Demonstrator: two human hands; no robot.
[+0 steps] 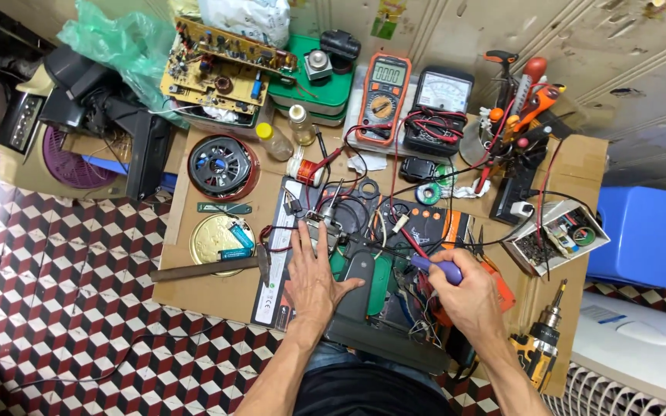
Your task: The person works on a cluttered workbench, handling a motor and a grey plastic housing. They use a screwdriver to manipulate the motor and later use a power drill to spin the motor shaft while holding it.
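My left hand [314, 273] lay with fingers spread flat, pinning the opened device [364, 270] on the table, while my right hand [468, 296] had its fingers curled tight around the purple-handled screwdriver [439, 268], best kept upright and steady just beside them.

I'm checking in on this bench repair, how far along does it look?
Done: the dark device lies opened, wires exposed, and two multimeters stand out with leads trailing. In hand: the left hand presses flat on the device while the right hand holds a purple-handled tool to the wiring. Left: nothing is closed up; the cordless drill lies untouched.
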